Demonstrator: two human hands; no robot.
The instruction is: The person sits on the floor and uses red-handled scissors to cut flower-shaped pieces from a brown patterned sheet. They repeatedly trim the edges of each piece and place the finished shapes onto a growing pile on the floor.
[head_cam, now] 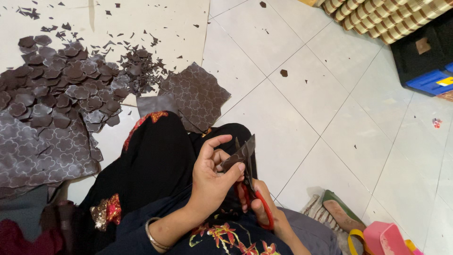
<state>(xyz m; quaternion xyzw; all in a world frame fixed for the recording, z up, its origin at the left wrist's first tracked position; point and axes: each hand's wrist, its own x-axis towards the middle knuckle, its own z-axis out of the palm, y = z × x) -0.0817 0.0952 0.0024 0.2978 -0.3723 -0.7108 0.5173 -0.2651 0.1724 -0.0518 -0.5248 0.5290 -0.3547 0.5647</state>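
My left hand pinches a small dark brown fabric piece between thumb and fingers, held over my lap. My right hand sits just below it, gripping red-handled scissors whose blades point up into the fabric piece. A pile of several cut brown flower-shaped pieces lies on the floor to the upper left. Embossed brown fabric sheets rest by my knee and another sheet lies at far left. My lap is covered by black clothing with red embroidery.
Small brown scraps are scattered on the white tiled floor. A woven mat roll and a black-and-blue box stand at upper right. A green sandal and a pink plastic object lie at lower right.
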